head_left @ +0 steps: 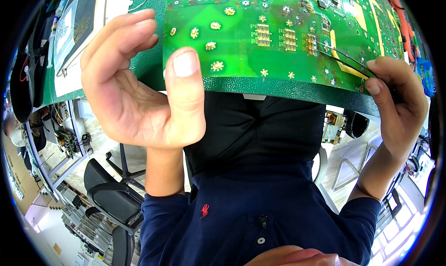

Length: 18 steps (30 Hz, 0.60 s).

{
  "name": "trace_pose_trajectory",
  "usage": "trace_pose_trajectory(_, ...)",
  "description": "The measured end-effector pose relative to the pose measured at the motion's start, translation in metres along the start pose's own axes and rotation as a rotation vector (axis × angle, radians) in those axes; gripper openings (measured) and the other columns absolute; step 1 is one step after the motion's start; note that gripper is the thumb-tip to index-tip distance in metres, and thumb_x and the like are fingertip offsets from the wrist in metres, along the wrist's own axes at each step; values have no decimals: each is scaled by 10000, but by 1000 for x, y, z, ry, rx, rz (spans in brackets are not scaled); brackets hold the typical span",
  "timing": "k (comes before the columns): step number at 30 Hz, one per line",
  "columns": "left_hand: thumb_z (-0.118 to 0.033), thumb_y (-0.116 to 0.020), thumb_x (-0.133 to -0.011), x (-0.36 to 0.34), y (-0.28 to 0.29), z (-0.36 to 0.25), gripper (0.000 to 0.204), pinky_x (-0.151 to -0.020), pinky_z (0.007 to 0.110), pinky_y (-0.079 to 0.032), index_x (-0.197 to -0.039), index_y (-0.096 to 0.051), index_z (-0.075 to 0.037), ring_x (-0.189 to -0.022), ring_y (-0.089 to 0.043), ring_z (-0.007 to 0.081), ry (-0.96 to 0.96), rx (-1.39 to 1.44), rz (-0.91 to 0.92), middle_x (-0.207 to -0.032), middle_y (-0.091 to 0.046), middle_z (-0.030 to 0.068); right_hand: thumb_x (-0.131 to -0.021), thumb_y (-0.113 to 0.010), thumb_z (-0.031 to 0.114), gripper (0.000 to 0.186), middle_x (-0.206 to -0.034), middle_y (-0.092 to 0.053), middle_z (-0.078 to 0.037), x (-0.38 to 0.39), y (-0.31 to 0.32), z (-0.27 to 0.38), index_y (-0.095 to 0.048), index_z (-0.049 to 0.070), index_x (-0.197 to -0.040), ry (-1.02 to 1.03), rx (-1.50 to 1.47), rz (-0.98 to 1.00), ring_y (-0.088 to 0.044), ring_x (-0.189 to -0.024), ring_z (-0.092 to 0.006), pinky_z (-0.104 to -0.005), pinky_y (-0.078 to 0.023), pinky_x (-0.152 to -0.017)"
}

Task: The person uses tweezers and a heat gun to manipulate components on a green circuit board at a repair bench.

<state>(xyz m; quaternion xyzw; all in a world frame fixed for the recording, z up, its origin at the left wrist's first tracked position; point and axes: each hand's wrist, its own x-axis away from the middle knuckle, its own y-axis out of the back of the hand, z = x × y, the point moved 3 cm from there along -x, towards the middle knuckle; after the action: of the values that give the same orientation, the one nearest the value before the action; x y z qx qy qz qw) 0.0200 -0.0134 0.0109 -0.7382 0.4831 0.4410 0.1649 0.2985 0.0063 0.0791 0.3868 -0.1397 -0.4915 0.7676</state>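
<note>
A large green circuit board lies on a dark green textured mat, close to the near edge. My right hand pinches thin dark tweezers between thumb and fingertips. Their tips reach left to a small row of chip components on the board; whether they grip a part is too small to tell. My left hand is raised over the board's near left corner, palm turned up and inward, fingers curled loosely with the thumb apart. Nothing shows in it.
Left of the board lie white papers and a flat dark item in a clear bag. Red-handled tools line the far right, near a blue packet. A black office chair stands behind on the left.
</note>
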Motion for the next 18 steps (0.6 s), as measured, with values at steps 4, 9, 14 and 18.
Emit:
trace_pose_trajectory(4,-36,-588,-813,0,0,0,281,-826,274,-496,-1052,-499,83,-945,-595,221,-2,1,2,-1080,-556,240,-814,-642,-30,184,-951,-615,-84,0,0,-1,-595,-51,-991,20,23,9,-571,-841,-116,-215,-450,-742)
trace_pose_trajectory(9,-37,-587,-815,0,1,-1,280,-826,271,-495,-1054,-501,82,-943,-596,216,-1,-3,3,-1080,-558,239,-815,-641,-30,177,-950,-616,-87,-1,0,-1,-597,-51,-985,29,26,11,-573,-840,-119,-219,-453,-740)
trace_pose_trajectory(14,-32,-579,-816,0,0,0,275,-826,270,-495,-1054,-502,82,-942,-595,216,-5,-4,5,-1079,-558,238,-814,-637,-38,172,-949,-616,-87,-1,-1,0,-598,-55,-980,-2,-10,-5,-571,-842,-119,-219,-451,-741)
trace_pose_trajectory(18,-28,-573,-815,0,-1,0,270,-826,270,-493,-1052,-502,82,-946,-593,217,-6,-7,-2,-1077,-557,237,-812,-637,-41,175,-949,-615,-86,-1,-1,0,-598,-58,-982,-9,-17,-4,-570,-845,-118,-218,-450,-744)
